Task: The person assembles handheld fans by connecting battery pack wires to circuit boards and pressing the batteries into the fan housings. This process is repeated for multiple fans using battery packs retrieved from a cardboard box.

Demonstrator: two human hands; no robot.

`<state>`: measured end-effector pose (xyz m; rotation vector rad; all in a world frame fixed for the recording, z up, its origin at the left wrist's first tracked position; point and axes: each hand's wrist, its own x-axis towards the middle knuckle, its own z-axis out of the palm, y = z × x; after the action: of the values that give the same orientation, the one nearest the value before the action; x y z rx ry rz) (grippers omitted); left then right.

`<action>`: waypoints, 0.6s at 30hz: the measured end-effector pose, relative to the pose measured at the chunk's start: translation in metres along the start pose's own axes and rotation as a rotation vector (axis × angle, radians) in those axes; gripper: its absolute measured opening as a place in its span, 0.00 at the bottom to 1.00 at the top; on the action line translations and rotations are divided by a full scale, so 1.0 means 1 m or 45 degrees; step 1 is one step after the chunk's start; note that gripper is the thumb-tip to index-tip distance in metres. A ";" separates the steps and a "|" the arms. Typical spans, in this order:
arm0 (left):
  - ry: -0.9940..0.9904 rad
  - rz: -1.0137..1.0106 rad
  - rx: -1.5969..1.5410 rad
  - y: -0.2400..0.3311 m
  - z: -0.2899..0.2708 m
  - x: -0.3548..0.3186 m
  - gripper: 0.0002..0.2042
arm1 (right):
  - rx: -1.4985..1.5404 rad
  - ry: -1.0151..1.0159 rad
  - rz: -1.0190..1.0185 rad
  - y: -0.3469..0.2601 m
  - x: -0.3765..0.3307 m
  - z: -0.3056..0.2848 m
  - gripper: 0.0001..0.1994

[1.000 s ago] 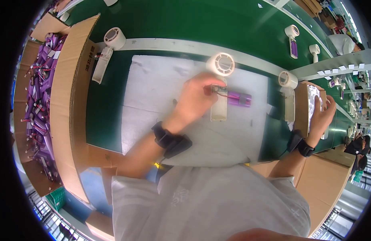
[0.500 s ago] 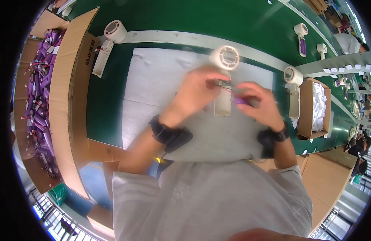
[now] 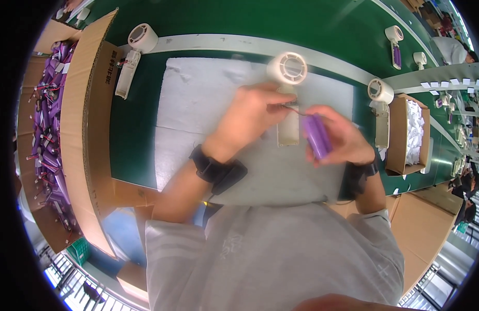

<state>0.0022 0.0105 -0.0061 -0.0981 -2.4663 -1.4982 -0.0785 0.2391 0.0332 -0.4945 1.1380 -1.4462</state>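
Observation:
A white handheld fan lies in front of me, its round head [image 3: 287,68] at the far end and its open, hollow handle [image 3: 288,132] toward me. At the top of the handle, my left hand [image 3: 249,115] is closed in a pinch on a small wired part [image 3: 288,105], mostly covered by its fingertips. Just right of the handle, my right hand [image 3: 345,139] grips a purple cylindrical battery [image 3: 316,136], tilted and held above the mat. Thin leads [image 3: 299,112] run from the battery's upper end to my left fingertips.
A white foam mat [image 3: 198,103] covers the green bench. Left stands a cardboard box [image 3: 86,124] of purple wired batteries [image 3: 52,119]. Other open fans lie left [image 3: 127,75] and right [image 3: 382,124]. A carton [image 3: 399,135] of white slips stands right. Another person [image 3: 452,51] sits far right.
My right hand has turned the battery, so its purple side now shows fully and points toward me. My left hand stays at the handle's top, still pinching.

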 end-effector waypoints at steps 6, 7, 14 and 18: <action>0.013 0.091 0.096 -0.002 0.002 -0.001 0.15 | -0.533 0.176 -0.302 0.003 0.008 -0.008 0.41; 0.002 0.097 0.101 -0.001 0.001 -0.001 0.15 | -0.532 0.175 -0.301 0.003 0.008 -0.008 0.41; -0.067 0.096 0.106 -0.001 -0.004 -0.001 0.16 | -1.136 0.273 -0.371 0.012 0.017 0.004 0.37; -0.145 0.043 0.121 0.004 -0.008 -0.001 0.17 | -1.428 0.476 -0.490 0.025 0.025 0.018 0.38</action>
<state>0.0051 0.0058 0.0009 -0.2121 -2.6067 -1.3959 -0.0572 0.2136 0.0125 -1.3002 2.2357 -1.1085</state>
